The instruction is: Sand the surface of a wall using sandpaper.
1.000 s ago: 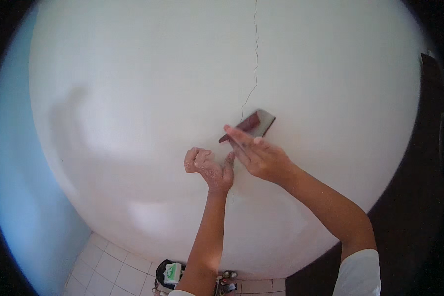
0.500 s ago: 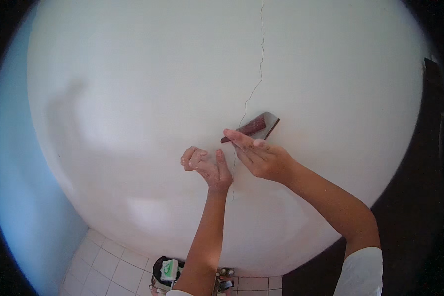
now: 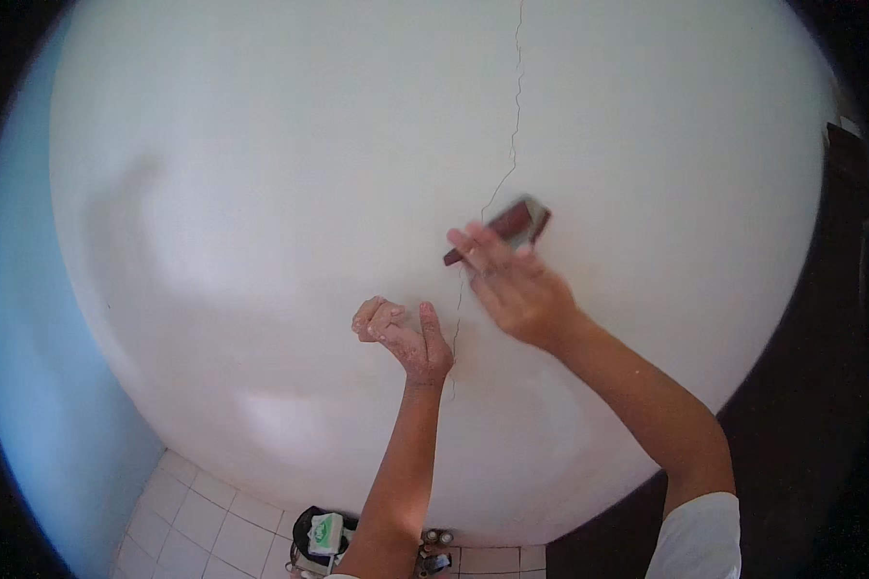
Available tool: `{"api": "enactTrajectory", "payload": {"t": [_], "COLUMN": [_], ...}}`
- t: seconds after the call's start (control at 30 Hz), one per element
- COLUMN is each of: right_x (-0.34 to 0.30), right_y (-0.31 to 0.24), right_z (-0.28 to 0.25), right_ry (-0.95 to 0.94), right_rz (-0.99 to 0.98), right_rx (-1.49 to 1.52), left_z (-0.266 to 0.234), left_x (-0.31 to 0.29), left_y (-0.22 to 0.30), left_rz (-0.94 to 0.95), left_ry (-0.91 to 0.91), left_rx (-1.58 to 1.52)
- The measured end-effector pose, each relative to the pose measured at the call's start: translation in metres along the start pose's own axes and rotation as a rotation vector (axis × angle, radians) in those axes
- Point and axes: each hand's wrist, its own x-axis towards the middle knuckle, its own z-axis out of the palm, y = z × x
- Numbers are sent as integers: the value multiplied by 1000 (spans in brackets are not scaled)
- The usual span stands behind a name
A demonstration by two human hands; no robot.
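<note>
My right hand [image 3: 519,289] grips a putty knife [image 3: 512,224] with a dark red handle and a grey blade, its fingers stretched along the tool. The tool is tilted up to the right in front of the white wall, over a thin crack [image 3: 518,106]; whether the blade touches the wall I cannot tell. Below and to the left, my left hand [image 3: 407,338] is raised near the crack's lower part. Whitish paste or dust smears its skin. Its fingers curl loosely with the thumb standing apart, and nothing shows in it.
A light blue wall [image 3: 39,318] meets the white wall [image 3: 261,193] at the left. On the tiled floor [image 3: 198,521] below stand a black container with a white and green packet [image 3: 325,533] and several small items [image 3: 436,550]. A dark brown surface [image 3: 792,405] runs along the right.
My right hand has moved slightly upward with the putty knife and is blurred by motion. My left hand stays almost where it was.
</note>
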Motion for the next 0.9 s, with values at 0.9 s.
{"api": "enactTrajectory", "payload": {"t": [0.9], "right_x": [8], "right_y": [3], "right_z": [-18], "right_ry": [50], "right_rz": [-248], "right_rx": [-38], "left_z": [-21], "left_x": [8], "left_y": [11], "left_rz": [5], "left_ry": [-17], "left_rx": [6]}}
